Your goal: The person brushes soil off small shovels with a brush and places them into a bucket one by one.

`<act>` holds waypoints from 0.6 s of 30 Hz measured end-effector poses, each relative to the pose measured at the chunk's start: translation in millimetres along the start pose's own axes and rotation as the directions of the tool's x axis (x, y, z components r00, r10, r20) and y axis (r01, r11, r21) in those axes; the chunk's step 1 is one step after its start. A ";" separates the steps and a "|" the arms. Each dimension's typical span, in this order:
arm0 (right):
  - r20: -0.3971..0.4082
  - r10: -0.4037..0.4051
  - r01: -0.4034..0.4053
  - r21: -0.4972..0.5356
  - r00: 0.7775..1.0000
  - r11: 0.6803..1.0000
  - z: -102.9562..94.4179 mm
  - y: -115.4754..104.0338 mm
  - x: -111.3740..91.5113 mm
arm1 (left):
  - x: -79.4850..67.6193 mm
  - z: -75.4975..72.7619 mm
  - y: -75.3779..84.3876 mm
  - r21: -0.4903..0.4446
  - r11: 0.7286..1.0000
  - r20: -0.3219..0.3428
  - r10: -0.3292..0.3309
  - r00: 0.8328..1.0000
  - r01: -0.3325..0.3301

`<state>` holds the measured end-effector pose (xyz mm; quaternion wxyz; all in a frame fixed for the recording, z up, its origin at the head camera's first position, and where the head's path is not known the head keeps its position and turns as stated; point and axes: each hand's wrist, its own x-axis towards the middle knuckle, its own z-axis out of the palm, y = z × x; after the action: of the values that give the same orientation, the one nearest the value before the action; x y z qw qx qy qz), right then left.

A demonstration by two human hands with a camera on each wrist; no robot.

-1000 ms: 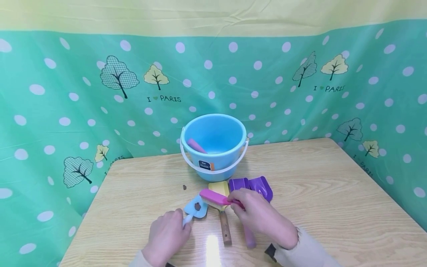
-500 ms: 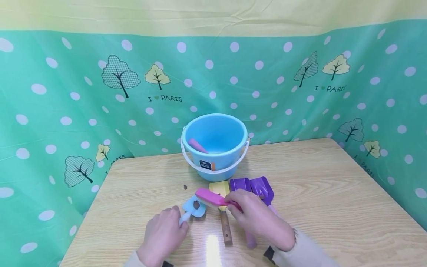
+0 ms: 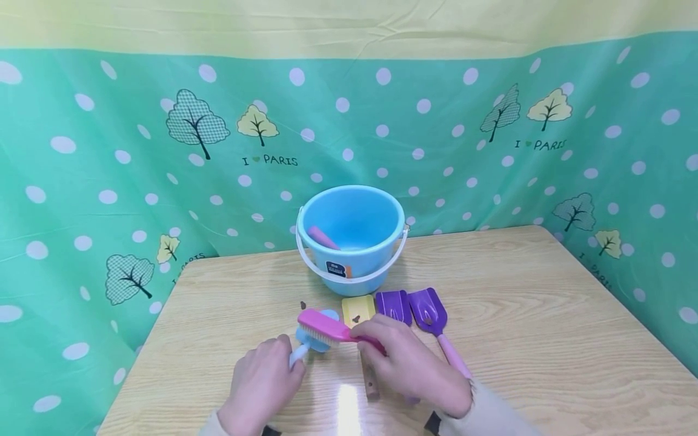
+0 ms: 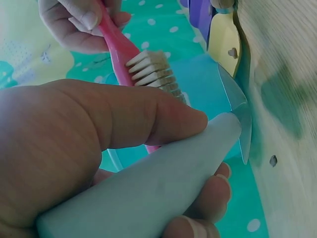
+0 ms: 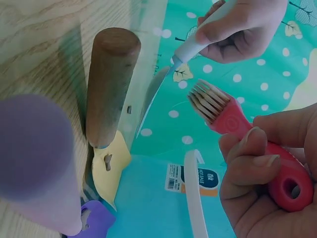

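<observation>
My left hand (image 3: 265, 378) grips the pale handle of a light blue toy shovel (image 3: 298, 355), thumb laid along it in the left wrist view. In my right hand (image 3: 400, 357) is a pink brush (image 3: 325, 324) with pale bristles. The brush lies across the blue shovel's blade in the head view, hiding most of it. Just beyond the right hand are a yellow shovel (image 3: 358, 306) with a wooden handle and a purple shovel (image 3: 392, 306). Another purple shovel (image 3: 428, 306) with a lilac handle lies at their right. Small brown bits rest on the yellow and right purple blades.
A light blue bucket (image 3: 362, 263) with a white handle stands behind the shovels. Inside it leans a lilac stick-like handle (image 3: 323, 237). A brown crumb (image 3: 303, 305) lies on the wooden table (image 3: 545, 315). A green dotted curtain (image 3: 338, 139) hangs behind.
The pink brush has moved left with my right hand, from over the yellow blade onto the blue one, covering its brown lump. The blue shovel has shifted slightly left; the right purple shovel's handle now shows.
</observation>
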<state>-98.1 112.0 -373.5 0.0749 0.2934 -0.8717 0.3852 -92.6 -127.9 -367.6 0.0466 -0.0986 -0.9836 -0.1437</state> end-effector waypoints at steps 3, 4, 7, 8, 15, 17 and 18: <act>0.017 0.011 -0.011 0.013 1.000 1.000 -0.1 -1.5 0.7 | -0.1 -0.7 0.7 -0.007 1.000 0.011 -0.003 1.000 0.003; 0.028 0.017 -0.018 0.018 0.999 1.000 0.1 -2.3 1.1 | -0.4 -1.2 0.7 -0.008 1.000 0.013 -0.005 1.000 0.005; 0.045 0.024 -0.026 0.032 0.999 0.999 0.2 -4.3 2.6 | -1.2 -2.8 0.9 -0.010 1.000 0.012 -0.007 1.000 0.008; 0.050 0.027 -0.029 0.035 0.998 0.999 0.3 -4.9 3.2 | -1.5 -3.4 1.0 -0.009 1.000 0.007 -0.005 1.000 0.005; 0.073 0.002 -0.006 0.048 0.997 0.999 3.7 -9.9 13.6 | -2.7 -9.2 0.9 -0.004 1.000 -0.007 -0.017 1.000 0.017; 0.073 -0.009 0.007 0.039 0.997 0.999 4.2 -12.4 17.6 | -3.5 -10.7 0.5 -0.004 1.000 -0.010 -0.011 1.000 0.011; 0.068 -0.015 0.013 0.031 0.998 0.999 4.1 -13.7 19.5 | -3.8 -11.3 0.3 -0.004 1.000 -0.010 -0.007 1.000 0.007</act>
<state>-105.9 93.0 -360.8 0.0433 0.3137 -0.8657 0.3877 -88.1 -131.6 -357.2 0.0510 -0.0944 -0.9834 -0.1462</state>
